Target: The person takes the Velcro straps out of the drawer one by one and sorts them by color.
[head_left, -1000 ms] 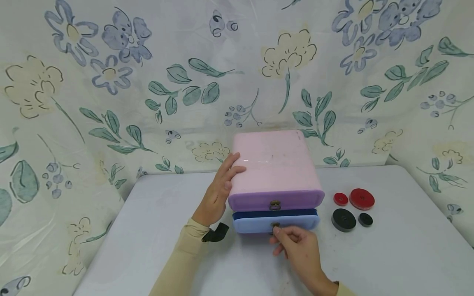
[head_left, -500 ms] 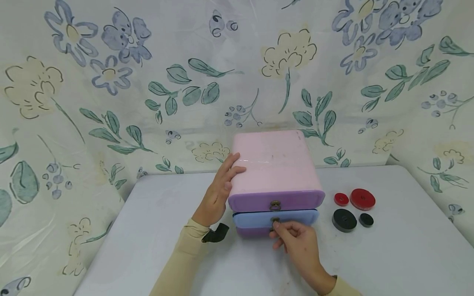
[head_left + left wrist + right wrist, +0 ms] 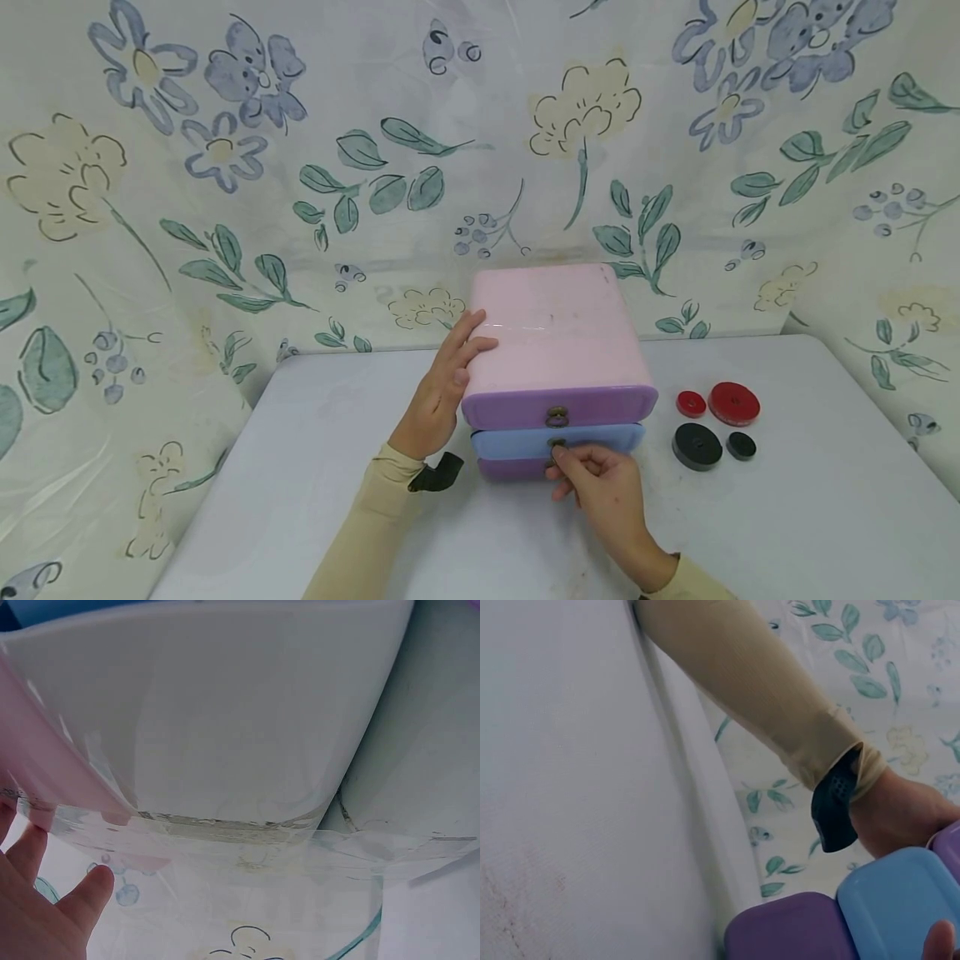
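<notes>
a pale sheet printed with blue and yellow flowers and green leaves hangs behind and beside a white table. near the table's far edge stands the drawer box, its top pink. at its front, from top to bottom, come a purple upper drawer, a light blue middle drawer and a purple lower drawer, the last partly hidden. a thin dark line shows at the blue front's upper left edge; i cannot tell whether that drawer is fully in. the left hand, in a tan sleeve, rests against the box's left side, fingers mostly extended and a little apart, gripping nothing. the right hand is before the blue front, thumb and forefinger closed together on its metal pull, the other fingers bent beneath. right of the box lie a large red disc and a large black disc. a black strap hangs at the left cuff. a small red disc and a small black disc sit beside the large ones. smallest is the upper drawer's brass-coloured pull.
</notes>
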`<state>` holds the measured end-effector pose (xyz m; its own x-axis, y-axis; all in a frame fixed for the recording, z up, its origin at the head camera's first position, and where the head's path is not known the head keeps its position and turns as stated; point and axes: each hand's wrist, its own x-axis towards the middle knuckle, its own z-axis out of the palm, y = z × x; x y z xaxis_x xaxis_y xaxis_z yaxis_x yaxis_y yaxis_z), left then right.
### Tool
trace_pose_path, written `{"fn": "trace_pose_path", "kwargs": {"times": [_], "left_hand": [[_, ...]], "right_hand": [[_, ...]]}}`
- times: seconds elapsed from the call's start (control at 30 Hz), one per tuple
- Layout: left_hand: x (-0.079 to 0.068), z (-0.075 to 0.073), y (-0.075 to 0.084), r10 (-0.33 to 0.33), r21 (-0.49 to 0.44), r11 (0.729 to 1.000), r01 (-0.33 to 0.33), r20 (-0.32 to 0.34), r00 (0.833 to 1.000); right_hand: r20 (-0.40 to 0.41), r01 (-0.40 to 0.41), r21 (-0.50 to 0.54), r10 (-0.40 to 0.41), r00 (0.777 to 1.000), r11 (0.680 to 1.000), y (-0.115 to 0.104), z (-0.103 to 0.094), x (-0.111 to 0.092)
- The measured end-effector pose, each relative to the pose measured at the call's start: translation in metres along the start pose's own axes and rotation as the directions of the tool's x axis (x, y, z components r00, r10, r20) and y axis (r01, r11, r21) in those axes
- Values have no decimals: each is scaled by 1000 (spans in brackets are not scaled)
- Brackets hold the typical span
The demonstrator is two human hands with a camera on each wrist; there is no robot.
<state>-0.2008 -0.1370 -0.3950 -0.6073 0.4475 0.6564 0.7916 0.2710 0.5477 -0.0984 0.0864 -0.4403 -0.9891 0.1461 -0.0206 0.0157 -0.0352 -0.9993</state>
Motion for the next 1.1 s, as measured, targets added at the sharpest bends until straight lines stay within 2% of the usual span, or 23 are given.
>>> {"fn": "trace_pose_path", "kwargs": {"times": [0.4, 0.7, 1.1], "left_hand": [[-1, 0, 2, 9, -14, 1000, -9, -3, 1000], [-1, 0, 0, 9, 2, 1000, -9, -5, 1000], [-1, 0, 0, 14, -2, 1000, -14, -7, 1000]], "right_hand": [[-6, -33, 13, 33, 999, 999, 4, -1, -1], [30, -52, 3, 52, 998, 999, 7, -3, -3], [39, -74, -49, 76, 996, 996, 13, -9, -1]]}}
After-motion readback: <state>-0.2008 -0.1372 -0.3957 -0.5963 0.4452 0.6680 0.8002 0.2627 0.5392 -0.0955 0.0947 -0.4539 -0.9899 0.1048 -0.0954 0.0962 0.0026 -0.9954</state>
